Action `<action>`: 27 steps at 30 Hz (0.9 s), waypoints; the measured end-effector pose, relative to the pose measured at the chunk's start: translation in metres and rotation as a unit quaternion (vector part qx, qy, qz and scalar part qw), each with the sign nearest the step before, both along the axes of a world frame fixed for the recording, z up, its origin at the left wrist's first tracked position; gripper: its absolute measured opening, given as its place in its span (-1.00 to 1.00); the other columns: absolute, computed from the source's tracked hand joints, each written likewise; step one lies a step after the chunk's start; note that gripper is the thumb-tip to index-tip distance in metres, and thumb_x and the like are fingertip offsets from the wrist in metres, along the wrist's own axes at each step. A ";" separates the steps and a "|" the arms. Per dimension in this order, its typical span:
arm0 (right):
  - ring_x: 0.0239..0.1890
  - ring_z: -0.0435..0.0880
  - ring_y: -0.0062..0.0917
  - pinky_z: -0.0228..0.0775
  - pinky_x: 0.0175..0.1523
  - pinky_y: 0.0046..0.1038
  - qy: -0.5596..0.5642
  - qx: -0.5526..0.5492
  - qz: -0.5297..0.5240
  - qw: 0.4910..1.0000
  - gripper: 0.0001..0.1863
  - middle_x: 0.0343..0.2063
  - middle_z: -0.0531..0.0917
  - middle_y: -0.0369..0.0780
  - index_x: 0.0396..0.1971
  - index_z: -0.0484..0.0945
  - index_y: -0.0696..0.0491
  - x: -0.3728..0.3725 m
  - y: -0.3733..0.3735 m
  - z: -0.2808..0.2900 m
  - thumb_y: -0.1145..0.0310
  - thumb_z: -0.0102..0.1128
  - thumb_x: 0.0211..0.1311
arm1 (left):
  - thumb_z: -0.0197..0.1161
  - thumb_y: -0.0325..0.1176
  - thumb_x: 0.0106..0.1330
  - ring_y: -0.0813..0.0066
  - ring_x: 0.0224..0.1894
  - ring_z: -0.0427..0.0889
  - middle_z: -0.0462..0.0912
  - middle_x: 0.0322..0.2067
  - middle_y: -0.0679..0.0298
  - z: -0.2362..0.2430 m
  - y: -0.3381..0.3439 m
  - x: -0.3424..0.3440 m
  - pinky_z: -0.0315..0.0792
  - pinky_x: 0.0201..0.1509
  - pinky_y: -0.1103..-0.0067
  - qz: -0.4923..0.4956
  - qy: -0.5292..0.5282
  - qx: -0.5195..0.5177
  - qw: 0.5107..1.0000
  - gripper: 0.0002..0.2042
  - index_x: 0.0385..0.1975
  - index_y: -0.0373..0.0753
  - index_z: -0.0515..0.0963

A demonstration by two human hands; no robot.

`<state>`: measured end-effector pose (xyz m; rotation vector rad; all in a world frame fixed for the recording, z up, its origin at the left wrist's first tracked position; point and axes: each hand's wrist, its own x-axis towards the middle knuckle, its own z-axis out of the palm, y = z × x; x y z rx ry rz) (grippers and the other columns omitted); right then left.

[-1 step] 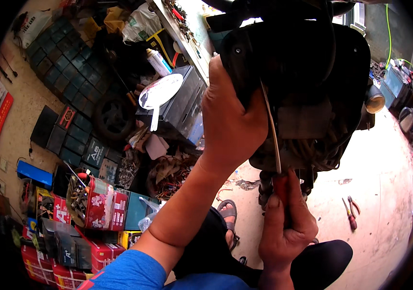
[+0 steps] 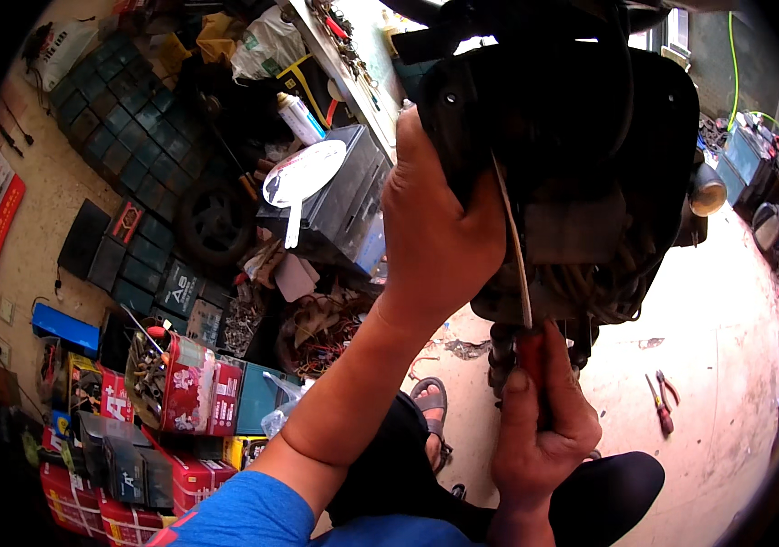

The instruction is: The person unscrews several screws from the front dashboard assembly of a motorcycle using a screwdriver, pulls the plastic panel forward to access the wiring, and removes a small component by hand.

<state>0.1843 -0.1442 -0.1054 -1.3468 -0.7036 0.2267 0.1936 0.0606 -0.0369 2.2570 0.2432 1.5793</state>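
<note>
Pale workshop floor (image 2: pixel 713 365) below; right hand (image 2: pixel 544 433) snug around red-handled screwdriver (image 2: pixel 530 349), left hand (image 2: pixel 442 214) against black casing (image 2: pixel 462 118), grip unclear.

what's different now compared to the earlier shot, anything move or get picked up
Nothing clearly moved, and nothing was taken up or let go. The right hand still grips the red-handled screwdriver, shaft pointing up toward the dark machine; the left hand stays against the machine's left side. The white hand fan lies as before.
</note>
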 end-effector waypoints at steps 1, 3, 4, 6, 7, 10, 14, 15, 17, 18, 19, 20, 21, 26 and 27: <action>0.15 0.74 -0.49 0.49 0.31 -0.47 -0.003 0.003 0.001 1.000 -0.48 0.10 0.80 0.01 0.42 0.49 0.36 0.000 0.000 -0.001 0.57 0.17 0.51 | 0.25 -0.63 0.37 -0.27 -0.12 0.78 0.74 -0.18 -0.11 0.001 0.000 -0.002 0.62 -0.01 0.23 0.004 0.001 0.007 1.000 -0.54 0.25 -0.34 0.35; 0.09 0.76 -0.53 0.53 0.24 -0.50 -0.018 0.004 0.000 1.000 -0.49 0.06 0.82 -0.02 0.40 0.51 0.36 0.005 0.000 -0.004 0.56 0.19 0.51 | 0.32 -0.60 0.35 0.11 -0.10 0.78 0.77 -0.14 0.02 0.000 -0.003 0.000 0.62 0.03 0.35 -0.001 -0.007 -0.040 0.999 -0.58 0.20 -0.33 0.45; 0.01 0.79 -0.49 0.56 0.18 -0.50 -0.012 0.011 -0.014 1.000 -0.49 -0.01 0.83 0.00 0.37 0.54 0.36 0.005 0.004 -0.006 0.59 0.22 0.45 | 0.36 -0.59 0.34 0.30 -0.09 0.79 0.78 -0.11 0.08 0.001 -0.004 0.000 0.62 0.06 0.40 -0.003 -0.011 -0.063 0.998 -0.60 0.17 -0.32 0.49; -0.14 0.85 -0.40 0.61 0.05 -0.48 0.001 0.023 -0.040 0.999 -0.49 -0.15 0.85 0.04 0.30 0.61 0.36 0.003 0.009 -0.010 0.64 0.27 0.33 | 0.34 -0.60 0.33 0.29 -0.08 0.79 0.78 -0.11 0.07 0.001 -0.004 -0.001 0.62 0.07 0.40 -0.002 -0.004 -0.063 0.998 -0.58 0.19 -0.33 0.48; -0.13 0.85 -0.41 0.62 0.05 -0.49 0.011 0.015 -0.033 0.999 -0.49 -0.13 0.85 0.04 0.30 0.61 0.36 0.005 0.007 -0.011 0.64 0.26 0.34 | 0.34 -0.61 0.33 0.29 -0.08 0.79 0.78 -0.10 0.07 0.001 -0.004 -0.002 0.62 0.08 0.39 -0.002 0.000 -0.062 0.998 -0.57 0.20 -0.33 0.48; -0.13 0.84 -0.47 0.62 0.03 -0.52 0.057 0.004 -0.008 0.998 -0.50 -0.09 0.85 0.03 0.31 0.60 0.35 0.008 0.001 -0.013 0.65 0.25 0.37 | 0.30 -0.62 0.32 0.27 -0.08 0.79 0.77 -0.11 0.07 0.001 -0.005 -0.004 0.63 0.07 0.40 -0.024 -0.009 -0.075 0.997 -0.54 0.24 -0.33 0.46; -0.16 0.77 -0.61 0.60 0.00 -0.57 0.187 0.029 0.030 0.982 -0.50 -0.04 0.85 -0.03 0.34 0.58 0.33 0.013 -0.005 -0.006 0.62 0.26 0.41 | 0.20 -0.63 0.31 -0.19 -0.17 0.79 0.76 -0.19 -0.05 0.001 -0.001 -0.004 0.63 -0.03 0.27 -0.017 -0.008 -0.004 1.000 -0.49 0.29 -0.31 0.36; -0.16 0.75 -0.64 0.59 0.00 -0.58 0.227 0.032 0.043 0.973 -0.49 -0.03 0.85 -0.04 0.35 0.58 0.33 0.012 -0.007 -0.002 0.62 0.27 0.42 | 0.20 -0.63 0.30 -0.19 -0.18 0.78 0.76 -0.19 -0.04 0.001 -0.001 -0.005 0.63 -0.03 0.26 -0.019 -0.006 -0.018 1.000 -0.49 0.29 -0.31 0.35; -0.18 0.71 -0.69 0.57 -0.02 -0.61 0.248 0.045 0.050 0.966 -0.48 -0.04 0.85 -0.09 0.37 0.56 0.32 0.009 -0.006 0.000 0.61 0.27 0.43 | 0.20 -0.62 0.30 -0.20 -0.19 0.78 0.76 -0.20 -0.04 0.000 0.001 -0.006 0.62 -0.04 0.25 -0.024 -0.006 -0.021 0.999 -0.49 0.29 -0.31 0.35; -0.18 0.72 -0.68 0.57 -0.02 -0.61 0.255 0.048 0.049 0.965 -0.48 -0.04 0.85 -0.09 0.38 0.56 0.32 0.008 -0.005 -0.001 0.61 0.27 0.43 | 0.20 -0.62 0.30 -0.20 -0.20 0.78 0.75 -0.21 -0.04 0.000 0.002 -0.005 0.62 -0.04 0.24 -0.027 -0.008 -0.011 1.000 -0.49 0.29 -0.31 0.35; -0.19 0.71 -0.69 0.57 -0.03 -0.62 0.255 0.042 0.046 0.965 -0.48 -0.04 0.84 -0.11 0.38 0.56 0.32 0.008 -0.006 0.001 0.60 0.28 0.44 | 0.20 -0.61 0.31 -0.20 -0.20 0.77 0.75 -0.21 -0.04 0.000 0.002 -0.004 0.62 -0.05 0.24 -0.030 -0.010 0.000 0.999 -0.49 0.29 -0.30 0.35; -0.20 0.71 -0.69 0.56 -0.05 -0.62 0.254 0.035 0.042 0.966 -0.48 -0.04 0.84 -0.12 0.38 0.56 0.31 0.008 -0.006 0.002 0.59 0.28 0.44 | 0.19 -0.61 0.31 -0.21 -0.20 0.77 0.74 -0.23 -0.04 -0.002 0.001 -0.004 0.62 -0.05 0.22 -0.036 -0.013 -0.010 0.999 -0.50 0.28 -0.30 0.35; -0.21 0.70 -0.70 0.56 -0.06 -0.62 0.252 0.030 0.038 0.966 -0.48 -0.04 0.84 -0.14 0.38 0.56 0.31 0.009 -0.006 0.004 0.58 0.28 0.45 | 0.20 -0.60 0.31 -0.21 -0.20 0.77 0.74 -0.24 -0.04 -0.003 0.002 -0.002 0.62 -0.05 0.21 -0.039 -0.018 -0.001 0.999 -0.50 0.28 -0.29 0.36; -0.29 0.66 -0.73 0.51 -0.16 -0.66 0.239 0.019 0.033 0.970 -0.51 -0.12 0.82 -0.21 0.36 0.58 0.31 0.010 -0.005 0.012 0.51 0.30 0.48 | 0.22 -0.57 0.28 -0.22 -0.22 0.77 0.74 -0.27 -0.03 -0.001 0.003 -0.007 0.62 -0.08 0.19 -0.038 -0.010 -0.031 0.999 -0.49 0.26 -0.29 0.37; -0.31 0.65 -0.74 0.49 -0.18 -0.67 0.240 0.018 0.029 0.970 -0.51 -0.14 0.82 -0.22 0.35 0.58 0.31 0.009 -0.006 0.013 0.51 0.29 0.49 | 0.22 -0.58 0.28 -0.07 -0.21 0.75 0.74 -0.24 0.01 -0.004 0.004 -0.007 0.61 -0.06 0.25 -0.047 -0.018 -0.032 0.998 -0.50 0.26 -0.30 0.40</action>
